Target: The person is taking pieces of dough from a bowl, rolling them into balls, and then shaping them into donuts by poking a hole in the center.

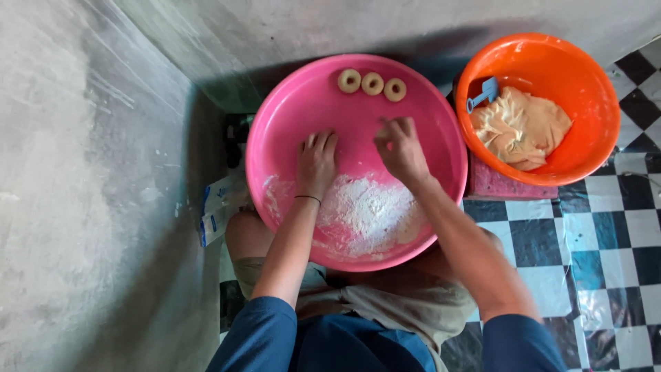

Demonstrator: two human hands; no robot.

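Pink basin (275, 138), floured, left hand (316, 164) flat, right hand (401, 151) blurred

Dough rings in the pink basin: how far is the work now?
Done: three dough rings lie in a row at the far rim of the pink basin. In hand: the left hand and right hand work beside the flour. Left: much dough remains in the orange basin.

The floor (606, 234) is black-and-white checkered. On it sits a pink block (506, 184) bearing an orange tub (592, 83). A white-and-blue packet (217, 210) lies by the wall.
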